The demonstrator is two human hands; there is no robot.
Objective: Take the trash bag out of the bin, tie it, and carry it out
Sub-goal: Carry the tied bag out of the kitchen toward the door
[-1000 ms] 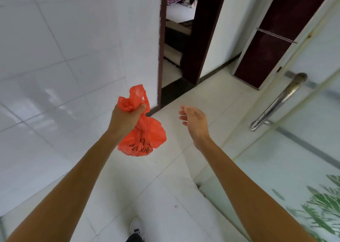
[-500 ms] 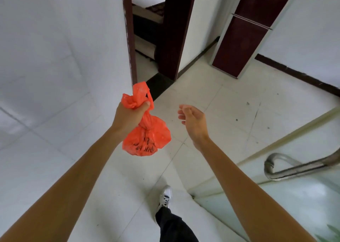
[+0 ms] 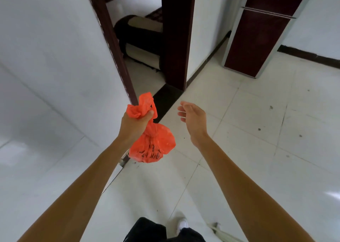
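The last step of the task is judged to be in hand. The trash bag [image 3: 154, 147] is out of its bin (no bin is seen here) and its neck is drawn into a knot, so only the carrying out is left. The bag, orange with dark print on its side, is held in the air above the white tiled floor [image 3: 239, 131]. It is in front of the body, near a dark threshold strip [image 3: 165, 98] at the foot of a dark-framed doorway [image 3: 141, 39].

The left grip [image 3: 134, 126] is closed tight round the gathered plastic above the knot, with the thumb pressed over the bunch. Loose ends of the bag stick up out of the fist, and the full part hangs below it. The right grip [image 3: 193, 119] is open and holds nothing: its fingers are loosely extended, near the bag but apart from it.

A white shoe [image 3: 182, 225] is seen at the bottom edge, so a walking stride is inferred. What is called for next is judged to be simple: the bag is to be borne on toward a way out, with the fist kept firm on the neck so that the thin plastic is not let slip. Which opening leads outside cannot be told. The free grip is available for any door that needs to be opened.
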